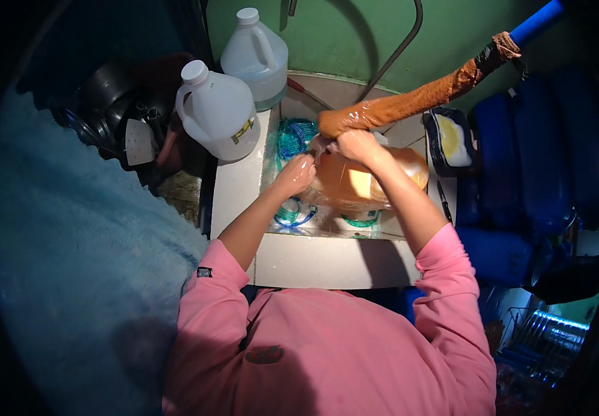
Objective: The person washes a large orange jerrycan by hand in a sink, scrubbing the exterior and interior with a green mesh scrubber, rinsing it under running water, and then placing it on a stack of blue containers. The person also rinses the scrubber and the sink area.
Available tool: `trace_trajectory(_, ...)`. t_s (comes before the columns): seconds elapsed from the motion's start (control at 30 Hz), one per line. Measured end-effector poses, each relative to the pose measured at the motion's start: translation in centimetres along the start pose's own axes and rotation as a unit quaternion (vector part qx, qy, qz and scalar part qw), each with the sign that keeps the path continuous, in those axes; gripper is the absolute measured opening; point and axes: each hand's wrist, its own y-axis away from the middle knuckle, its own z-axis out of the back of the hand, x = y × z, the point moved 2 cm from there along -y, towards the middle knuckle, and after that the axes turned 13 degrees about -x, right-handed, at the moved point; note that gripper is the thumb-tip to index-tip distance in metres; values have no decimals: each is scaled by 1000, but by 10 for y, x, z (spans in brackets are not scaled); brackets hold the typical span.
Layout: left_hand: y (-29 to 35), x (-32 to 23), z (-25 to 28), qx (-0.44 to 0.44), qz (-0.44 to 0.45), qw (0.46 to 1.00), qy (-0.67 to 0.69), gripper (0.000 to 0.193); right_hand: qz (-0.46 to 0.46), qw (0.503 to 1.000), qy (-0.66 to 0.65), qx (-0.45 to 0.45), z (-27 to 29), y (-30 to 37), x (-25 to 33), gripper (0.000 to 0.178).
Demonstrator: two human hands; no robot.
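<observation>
Both hands meet over the tiled sink [376, 236]. My left hand [298, 173] is closed, with its fingers curled at a whitish, film-like bit of plastic. Close beside it, my right hand [358, 147] is closed too, its fingertips at the same bit. Below and between my wrists lies a large see-through plastic container [355, 184], tinted orange and shiny; I cannot tell if it is stiff or a bag. A wet orange cloth sleeve [403, 102], tied onto a blue pipe [535, 24], ends just above my right hand. Blue and green rimmed clear plastic pieces [297, 139] lie in the sink.
Two translucent jugs [216, 111] stand on the left ledge. On the right ledge are a black tray [450, 139] with a yellow sponge and suds, and a knife [444, 201]. Blue containers [521, 159] crowd the right side; dark pots [109, 90] are at far left.
</observation>
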Motion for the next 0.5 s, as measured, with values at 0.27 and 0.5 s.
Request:
trace_trajectory(0.27,-23,-13,12,124,156,977,83,43,-83,910,-120,-388,-102,36,-38,27)
trace_trajectory(0.5,-39,0,26,49,145,987,44,37,-36,951,-207,-227,-57,12,-34,28)
